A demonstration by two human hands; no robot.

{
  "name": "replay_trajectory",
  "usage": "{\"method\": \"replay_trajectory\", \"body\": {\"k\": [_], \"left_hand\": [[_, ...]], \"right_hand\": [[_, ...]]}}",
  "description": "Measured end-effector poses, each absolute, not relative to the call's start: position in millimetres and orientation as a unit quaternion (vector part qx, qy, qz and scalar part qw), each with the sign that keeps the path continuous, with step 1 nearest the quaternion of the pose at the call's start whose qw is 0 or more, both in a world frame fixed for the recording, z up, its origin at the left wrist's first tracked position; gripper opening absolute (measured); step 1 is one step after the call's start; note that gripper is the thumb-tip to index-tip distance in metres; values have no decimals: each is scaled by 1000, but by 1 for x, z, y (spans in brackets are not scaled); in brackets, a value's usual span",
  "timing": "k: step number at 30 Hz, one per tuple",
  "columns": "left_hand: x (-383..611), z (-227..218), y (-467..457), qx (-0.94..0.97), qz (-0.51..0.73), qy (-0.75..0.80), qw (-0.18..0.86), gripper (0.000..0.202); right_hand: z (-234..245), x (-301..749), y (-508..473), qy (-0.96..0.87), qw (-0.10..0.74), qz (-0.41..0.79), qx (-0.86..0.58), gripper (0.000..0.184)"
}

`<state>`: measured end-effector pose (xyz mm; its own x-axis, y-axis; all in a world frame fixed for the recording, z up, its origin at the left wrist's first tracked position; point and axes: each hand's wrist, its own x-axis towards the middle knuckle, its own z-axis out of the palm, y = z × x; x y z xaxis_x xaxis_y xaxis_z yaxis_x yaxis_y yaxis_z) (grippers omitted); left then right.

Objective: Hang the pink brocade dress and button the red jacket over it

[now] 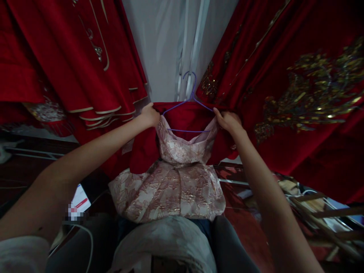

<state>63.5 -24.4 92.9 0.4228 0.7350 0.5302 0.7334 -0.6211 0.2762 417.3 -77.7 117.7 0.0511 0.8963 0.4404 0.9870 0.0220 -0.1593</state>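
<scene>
A pale pink and gold brocade dress [182, 185] hangs in front of me, its flared skirt spread above my lap. A thin purple wire hanger [193, 89] sits in its neckline, hook upward. Red cloth [184, 117] shows behind the neckline and beside the bodice; I cannot tell whether it belongs to the dress. My left hand [150, 115] is closed at the dress's left shoulder, by the hanger's end. At the opposite shoulder my right hand [229, 120] grips, thumb on the hanger side and fingers hidden behind the cloth.
Red garments with cream edging [93, 76] hang at left; red cloth with gold sequin embroidery [309, 94] hangs at right. Between them stands a grey-white panel [156, 45] with metal rails. A lit phone [81, 199] with a white cable lies lower left. A wooden frame [321, 212] stands lower right.
</scene>
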Motion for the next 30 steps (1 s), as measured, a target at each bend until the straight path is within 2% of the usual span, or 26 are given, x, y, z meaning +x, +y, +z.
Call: {"method": "replay_trajectory", "body": {"k": [4,7,10,13,15,17,19,23,30], "left_hand": [[44,102,-39,855,147,485,-106,23],[35,102,-45,852,120,494,-120,27],[28,99,-43,850,150,504,-33,26],[22,94,-39,843,201,480,138,24],[18,90,-39,828,239,455,225,27],[18,85,-42,819,273,436,254,33],[20,80,-45,828,294,414,236,41],[28,71,-50,833,335,416,146,50],[30,53,-54,742,466,462,141,57]], "right_hand": [[129,440,-81,-734,190,-22,-651,75],[136,448,-80,-749,186,64,-633,77],[143,449,-80,-764,157,135,-611,73],[146,450,-83,-747,113,197,-625,61],[145,452,-87,-732,120,232,-630,56],[142,454,-93,-742,153,259,-599,54],[135,457,-98,-759,203,264,-559,54],[113,458,-106,-741,350,210,-533,52],[74,464,-92,-616,552,129,-546,49]]}}
